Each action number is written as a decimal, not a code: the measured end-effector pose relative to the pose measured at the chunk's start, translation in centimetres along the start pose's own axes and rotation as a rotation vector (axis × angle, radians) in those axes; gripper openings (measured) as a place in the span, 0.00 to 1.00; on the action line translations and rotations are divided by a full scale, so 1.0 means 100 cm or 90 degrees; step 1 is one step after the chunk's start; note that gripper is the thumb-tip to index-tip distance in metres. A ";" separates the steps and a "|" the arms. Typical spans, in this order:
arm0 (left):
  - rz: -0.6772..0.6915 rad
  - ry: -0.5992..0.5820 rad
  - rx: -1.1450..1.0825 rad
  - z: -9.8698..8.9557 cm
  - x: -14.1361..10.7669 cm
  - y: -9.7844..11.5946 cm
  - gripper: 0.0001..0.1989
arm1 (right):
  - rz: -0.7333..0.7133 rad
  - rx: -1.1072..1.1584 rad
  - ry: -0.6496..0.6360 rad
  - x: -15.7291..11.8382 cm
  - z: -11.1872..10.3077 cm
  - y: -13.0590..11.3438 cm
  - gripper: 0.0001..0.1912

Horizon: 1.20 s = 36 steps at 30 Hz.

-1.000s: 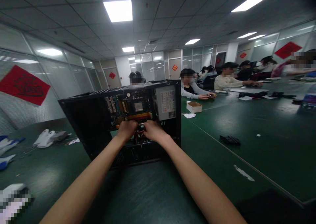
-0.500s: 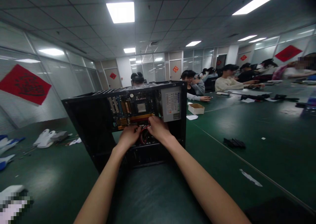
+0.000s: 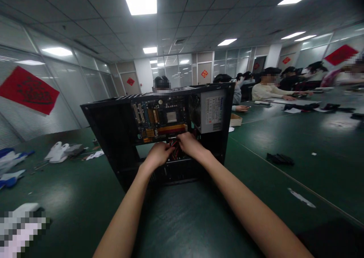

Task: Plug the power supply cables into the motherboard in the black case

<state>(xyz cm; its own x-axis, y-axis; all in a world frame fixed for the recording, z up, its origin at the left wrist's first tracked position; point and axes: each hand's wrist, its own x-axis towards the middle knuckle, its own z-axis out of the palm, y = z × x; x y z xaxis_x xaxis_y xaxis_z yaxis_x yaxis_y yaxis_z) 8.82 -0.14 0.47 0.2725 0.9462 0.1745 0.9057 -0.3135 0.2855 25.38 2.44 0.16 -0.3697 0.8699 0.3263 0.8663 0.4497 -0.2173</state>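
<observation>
A black computer case (image 3: pixel 105 133) stands on the table with its side open toward me. Inside it are a motherboard (image 3: pixel 171 116) and, at the upper right, a silver power supply (image 3: pixel 213 110) with a label. A bundle of thin red and dark cables (image 3: pixel 174 152) lies just below the motherboard. My left hand (image 3: pixel 157 154) pinches at the bundle from the left, thumb and fingers together. From the right, my right hand (image 3: pixel 190 144) is closed on the cables near the motherboard's lower edge. Its fingertips are partly hidden.
The green table (image 3: pixel 270 182) stretches far to the right. White plastic bags (image 3: pixel 58 152) lie at the left, a black cloth-like item (image 3: pixel 280 159) and a paper strip (image 3: pixel 301 198) at the right. A small box (image 3: pixel 236 120) stands behind the case. Several people sit along the table.
The view has shifted, so the case appears farther right. More of the power supply's fan shows. My hands remain at the cables, the right one now slightly lower relative to the motherboard.
</observation>
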 end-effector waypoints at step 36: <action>-0.016 0.095 0.039 0.002 -0.004 0.002 0.23 | 0.129 -0.076 0.057 0.010 0.006 0.001 0.14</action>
<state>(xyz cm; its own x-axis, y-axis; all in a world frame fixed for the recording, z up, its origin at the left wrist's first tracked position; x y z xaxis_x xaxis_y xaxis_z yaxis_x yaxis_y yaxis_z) 8.98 -0.59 0.22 0.2019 0.9302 0.3067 0.9310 -0.2795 0.2346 24.88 3.47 -0.10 -0.1583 0.9160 0.3686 0.9550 0.2369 -0.1786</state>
